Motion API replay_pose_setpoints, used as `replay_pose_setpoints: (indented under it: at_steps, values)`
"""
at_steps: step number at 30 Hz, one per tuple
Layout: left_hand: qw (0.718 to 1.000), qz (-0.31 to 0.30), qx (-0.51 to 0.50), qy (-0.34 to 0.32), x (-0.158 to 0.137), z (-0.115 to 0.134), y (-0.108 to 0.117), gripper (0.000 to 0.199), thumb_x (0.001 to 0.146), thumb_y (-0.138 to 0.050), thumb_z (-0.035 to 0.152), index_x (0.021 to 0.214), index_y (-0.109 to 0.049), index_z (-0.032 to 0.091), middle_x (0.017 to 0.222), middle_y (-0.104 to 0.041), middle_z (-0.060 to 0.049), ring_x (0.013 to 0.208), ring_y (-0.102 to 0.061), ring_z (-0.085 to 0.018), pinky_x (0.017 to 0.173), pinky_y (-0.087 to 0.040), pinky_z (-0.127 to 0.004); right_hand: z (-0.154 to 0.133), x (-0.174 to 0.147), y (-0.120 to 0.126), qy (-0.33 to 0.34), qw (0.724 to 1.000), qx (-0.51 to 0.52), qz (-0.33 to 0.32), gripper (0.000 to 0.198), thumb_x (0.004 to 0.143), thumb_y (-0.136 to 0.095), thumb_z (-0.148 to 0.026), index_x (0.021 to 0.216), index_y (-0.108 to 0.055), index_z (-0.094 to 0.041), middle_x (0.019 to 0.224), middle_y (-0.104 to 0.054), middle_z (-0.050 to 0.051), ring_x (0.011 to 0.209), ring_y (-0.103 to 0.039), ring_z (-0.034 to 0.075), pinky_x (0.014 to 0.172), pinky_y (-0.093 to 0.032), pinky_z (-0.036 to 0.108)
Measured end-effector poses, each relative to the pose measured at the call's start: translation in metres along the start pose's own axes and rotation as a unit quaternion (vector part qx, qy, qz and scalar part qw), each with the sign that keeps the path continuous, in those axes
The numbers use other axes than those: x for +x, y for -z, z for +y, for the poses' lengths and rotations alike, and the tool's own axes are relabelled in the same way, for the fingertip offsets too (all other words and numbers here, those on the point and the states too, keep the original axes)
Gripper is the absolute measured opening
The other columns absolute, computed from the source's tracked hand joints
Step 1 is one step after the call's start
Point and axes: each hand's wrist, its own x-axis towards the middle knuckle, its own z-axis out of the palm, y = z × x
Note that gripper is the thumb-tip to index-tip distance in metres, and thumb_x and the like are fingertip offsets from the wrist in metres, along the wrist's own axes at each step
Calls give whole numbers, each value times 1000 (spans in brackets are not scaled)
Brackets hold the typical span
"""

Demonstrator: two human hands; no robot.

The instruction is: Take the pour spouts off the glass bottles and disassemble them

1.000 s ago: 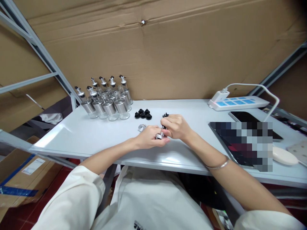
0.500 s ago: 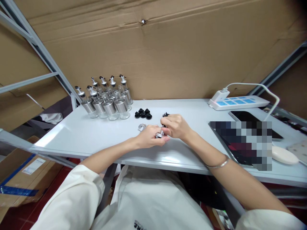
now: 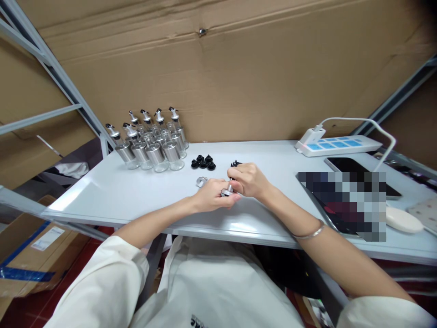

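Observation:
A silver pourer spout (image 3: 226,192) with a dark part is between my two hands above the middle of the table. My left hand (image 3: 210,196) is closed round its wide silver base. My right hand (image 3: 251,178) is closed on its upper end, which the fingers mostly hide. Just behind the right hand lie small black pieces (image 3: 235,163), partly covered by it. A small silver ring-like piece (image 3: 201,181) rests beyond the left hand. Farther back, several black stoppers (image 3: 204,162) sit in a cluster.
Several glass bottles with steel sleeves (image 3: 157,157) stand at the back left, some topped with pourer spouts. On the right are a white power strip (image 3: 341,146) with a plugged cable, a dark phone (image 3: 358,175), a blurred-out device and a round cream object (image 3: 404,220). Cardboard (image 3: 239,82) walls the back.
Almost nothing differs. Both hands keep their hold on the pourer spout, and the view has shifted very slightly.

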Motion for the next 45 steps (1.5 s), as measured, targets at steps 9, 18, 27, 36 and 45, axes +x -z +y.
replay_pose_setpoints:
  at_steps: [9, 18, 27, 36, 45]
  values:
    - [1000, 2, 30, -3, 0, 0, 0, 32, 83, -44, 38, 61, -54, 17, 55, -62, 1, 60, -53, -11, 63, -41, -21, 0, -2, -3, -13, 1000, -10, 1, 55, 99, -9, -43, 57, -37, -21, 41, -38, -4, 36, -30, 9, 41, -25, 22]
    - [995, 10, 92, -19, 0, -2, -1, 37, 84, -43, 42, 60, -55, 17, 57, -62, -1, 67, -53, -14, 67, -41, -23, -4, 0, -4, -18, 999, 0, 39, 53, 99, -10, -43, 57, -35, -22, 40, -37, -4, 35, -30, 9, 40, -24, 22]
    - [997, 24, 63, -30, 0, 1, 2, 35, 83, -42, 41, 59, -53, 18, 56, -59, 0, 63, -50, -13, 64, -40, -23, -4, -1, -2, -42, 998, 37, 21, 52, 98, -13, -47, 60, -38, -21, 42, -37, -5, 37, -30, 10, 41, -24, 23]
    - [988, 150, 32, -14, 2, -3, 6, 34, 72, -56, 46, 58, -42, 19, 55, -41, 4, 54, -38, -9, 56, -34, -23, -7, 11, 5, -76, 993, 86, -2, 49, 95, -20, -54, 85, -50, -17, 62, -54, 2, 53, -46, 14, 56, -39, 26]
    - [980, 177, -88, -35, -1, 2, 11, 44, 72, -58, 59, 80, -43, 19, 66, -49, 4, 55, -42, -8, 55, -36, -21, -2, 8, 11, -68, 995, 63, 36, 28, 88, -45, -40, 105, -50, -17, 70, -57, 3, 59, -52, 16, 57, -43, 28]
